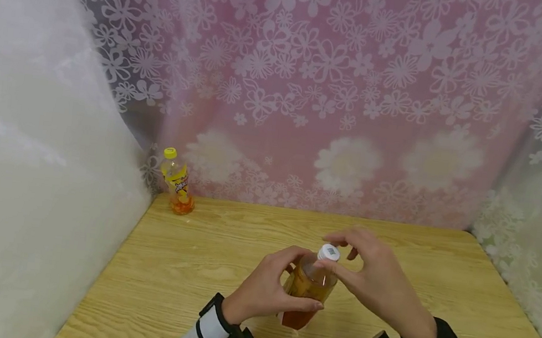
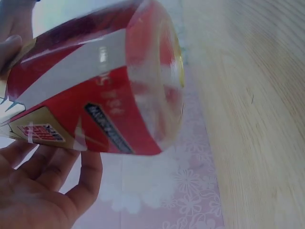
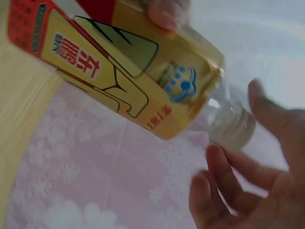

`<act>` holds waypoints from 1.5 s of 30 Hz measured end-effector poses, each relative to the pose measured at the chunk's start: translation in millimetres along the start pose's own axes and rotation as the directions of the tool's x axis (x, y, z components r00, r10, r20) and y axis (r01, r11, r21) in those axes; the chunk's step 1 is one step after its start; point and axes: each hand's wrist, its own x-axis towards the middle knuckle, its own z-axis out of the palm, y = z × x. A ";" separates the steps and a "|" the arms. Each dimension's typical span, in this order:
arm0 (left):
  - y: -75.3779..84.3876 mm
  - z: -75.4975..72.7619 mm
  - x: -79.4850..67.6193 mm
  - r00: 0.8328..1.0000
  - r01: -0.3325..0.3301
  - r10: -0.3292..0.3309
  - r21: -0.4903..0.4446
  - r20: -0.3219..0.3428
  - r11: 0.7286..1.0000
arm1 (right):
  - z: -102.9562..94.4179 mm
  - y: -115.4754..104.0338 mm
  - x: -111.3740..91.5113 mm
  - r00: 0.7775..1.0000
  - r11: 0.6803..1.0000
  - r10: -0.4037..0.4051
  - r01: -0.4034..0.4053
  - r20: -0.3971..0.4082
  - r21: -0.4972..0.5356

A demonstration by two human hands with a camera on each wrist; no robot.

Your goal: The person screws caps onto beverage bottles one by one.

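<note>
A drink bottle (image 1: 310,285) with amber-brown liquid, a red and gold label and a white cap (image 1: 329,252) is held tilted over the table. My left hand (image 1: 273,283) grips its body from the left, thumb across the near side. In the left wrist view the bottle's clear base (image 2: 159,78) faces the camera, with fingers beneath the label. My right hand (image 1: 370,269) curls its thumb and fingers round the cap. The right wrist view shows the fingertips (image 3: 215,152) at one side of the cap and the thumb close by its other side.
A second bottle (image 1: 180,186) with a yellow cap, yellow label and a little orange liquid stands at the table's back left corner. The wood-grain table (image 1: 179,270) is bordered by a pink flowered curtain (image 1: 278,108) behind and pale sheeting (image 1: 40,165) on the left.
</note>
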 end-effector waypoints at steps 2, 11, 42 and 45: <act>-1.3 -0.2 -0.5 1.000 0.002 -0.001 -0.036 0.018 0.999 | -7.3 4.5 2.2 0.994 0.993 -0.086 0.080 0.068 0.090; -3.1 -1.0 -2.8 1.000 -0.016 0.017 -0.053 0.014 0.998 | -13.0 8.8 5.4 0.956 0.958 -0.265 0.245 0.127 0.150; -0.7 3.3 -1.0 0.993 -0.030 0.025 -0.045 -0.111 0.999 | 5.7 3.0 8.4 0.950 0.950 -0.310 0.308 -0.040 -0.047; 1.7 3.3 -0.4 0.989 -0.034 0.033 0.001 -0.143 0.999 | 9.9 -5.3 5.7 0.973 0.972 -0.217 0.208 -0.079 -0.111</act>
